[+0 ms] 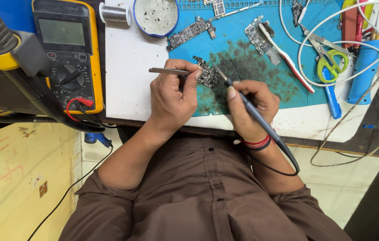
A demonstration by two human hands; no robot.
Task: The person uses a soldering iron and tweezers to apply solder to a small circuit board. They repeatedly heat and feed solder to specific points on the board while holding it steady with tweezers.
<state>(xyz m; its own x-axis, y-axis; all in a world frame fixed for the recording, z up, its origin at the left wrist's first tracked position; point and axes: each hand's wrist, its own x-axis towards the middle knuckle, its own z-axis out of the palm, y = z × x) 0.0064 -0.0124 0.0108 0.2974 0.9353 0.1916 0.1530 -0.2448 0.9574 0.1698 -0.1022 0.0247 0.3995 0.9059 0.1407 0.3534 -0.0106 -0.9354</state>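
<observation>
Both hands clenched, left (171,96) on tweezers (168,71), right (249,107) on soldering iron (247,105), circuit board (207,75) between.

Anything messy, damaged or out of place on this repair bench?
Yes. The blue mat is blotched with dark stains around the circuit board that the left hand and right hand work on. Loose boards lie scattered, and white cables tangle over the green-handled scissors.

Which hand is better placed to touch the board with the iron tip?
Right. The right hand holds the soldering iron, tip at the board. The left hand holds tweezers.
</observation>
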